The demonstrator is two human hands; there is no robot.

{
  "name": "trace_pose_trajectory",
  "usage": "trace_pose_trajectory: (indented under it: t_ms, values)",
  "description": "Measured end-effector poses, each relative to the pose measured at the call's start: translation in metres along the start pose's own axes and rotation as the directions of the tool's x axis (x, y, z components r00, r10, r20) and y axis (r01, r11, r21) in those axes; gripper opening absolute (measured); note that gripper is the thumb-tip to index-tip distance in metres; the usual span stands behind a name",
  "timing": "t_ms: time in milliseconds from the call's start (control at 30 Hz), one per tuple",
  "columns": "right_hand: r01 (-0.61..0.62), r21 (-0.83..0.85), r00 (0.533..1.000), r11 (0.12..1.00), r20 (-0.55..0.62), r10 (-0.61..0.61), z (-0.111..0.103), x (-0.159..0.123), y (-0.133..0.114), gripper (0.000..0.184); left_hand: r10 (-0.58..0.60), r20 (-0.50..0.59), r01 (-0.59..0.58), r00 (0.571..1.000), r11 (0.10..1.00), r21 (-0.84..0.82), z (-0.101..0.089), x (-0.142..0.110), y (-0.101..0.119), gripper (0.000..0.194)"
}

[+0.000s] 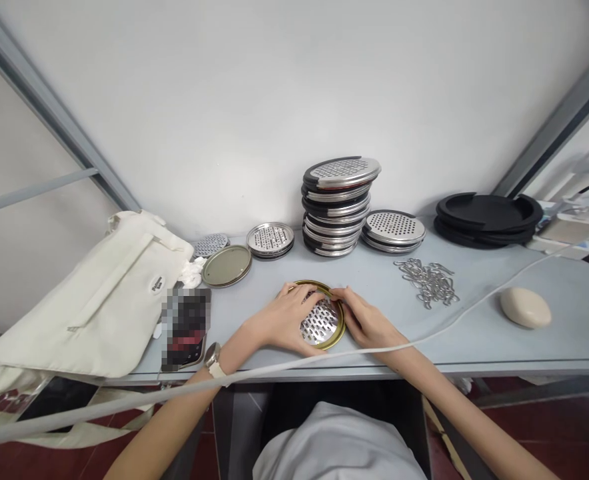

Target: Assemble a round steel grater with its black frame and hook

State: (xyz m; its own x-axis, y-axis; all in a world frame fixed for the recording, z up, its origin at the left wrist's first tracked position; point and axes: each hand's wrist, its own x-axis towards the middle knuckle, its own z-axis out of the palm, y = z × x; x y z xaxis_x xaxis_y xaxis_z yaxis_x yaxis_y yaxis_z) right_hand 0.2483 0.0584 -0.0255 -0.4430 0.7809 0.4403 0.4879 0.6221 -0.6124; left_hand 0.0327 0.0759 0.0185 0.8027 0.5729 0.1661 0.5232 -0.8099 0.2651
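A round metal grater plate (318,325) lies in a gold-coloured ring (335,339) near the table's front edge. My left hand (283,319) spans it from the left, fingers over the far rim and thumb at the near rim, closed round it. From the right, my right hand (369,319) grips the upper right rim with its fingertips; part of the rim is hidden under the fingers. Behind my hands, a flat gold-green round lid (227,265) and a silver round grater (270,239) lie at the left.
A tall stack of round graters (337,220) stands by the wall, a shorter pile (394,230) beside it. Metal hooks (427,281), black round holders (487,220) and a cream mouse-shaped object (525,307) are right; a white bag (89,300) and phone (187,330) left. A white cable (284,365) crosses in front.
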Motion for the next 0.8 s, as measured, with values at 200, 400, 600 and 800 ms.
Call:
trace_pose_trajectory:
  t_ms: [200, 400, 600, 800]
  values:
    - [0.018, -0.014, 1.000, 1.000, 0.019, -0.018, -0.001, -0.001, 0.002, 0.031, -0.061, -0.034, 0.062, 0.998, 0.998, 0.023, 0.001, -0.004, 0.001, 0.111]
    - [0.047, -0.039, 0.997, 0.998, 0.054, -0.045, -0.001, -0.003, 0.003, 0.037, -0.202, -0.150, 0.221, 0.968, 0.967, 0.125, 0.000, -0.029, 0.017, 0.099]
    - [0.027, -0.023, 0.998, 0.999, 0.053, -0.026, 0.000, -0.002, 0.000, 0.031, -0.302, -0.227, 0.349, 0.926, 0.915, 0.203, 0.016, -0.058, 0.030, 0.075]
    - [0.041, -0.017, 0.998, 0.999, 0.038, -0.040, -0.002, -0.003, -0.003, 0.028, -0.325, -0.250, 0.369, 0.912, 0.916, 0.155, 0.027, -0.064, 0.027, 0.065]
